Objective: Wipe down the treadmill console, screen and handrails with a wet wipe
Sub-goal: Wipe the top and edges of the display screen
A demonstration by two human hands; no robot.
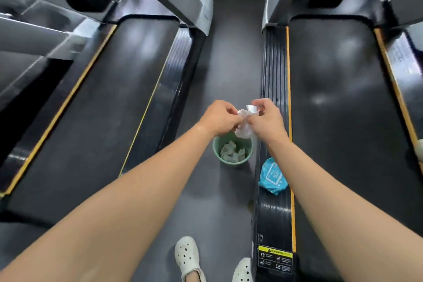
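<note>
We hold the wipe [243, 131] in both hands over the floor between the two treadmills, just above the green bin [214, 144]. The left hand [218, 119] and right hand [266, 119] each pinch it with curled fingertips. We seem to be opening it out, so we should draw the edges apart gently, spreading it flat without tearing. The blue pack [272, 176] lies near on the right treadmill [332, 98].

Crumpled white wet wipe [244, 125], midair

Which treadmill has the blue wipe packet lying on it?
The right treadmill: the blue wipe packet lies on its aisle-side rail, near the green bin; the left treadmill has none.
</note>
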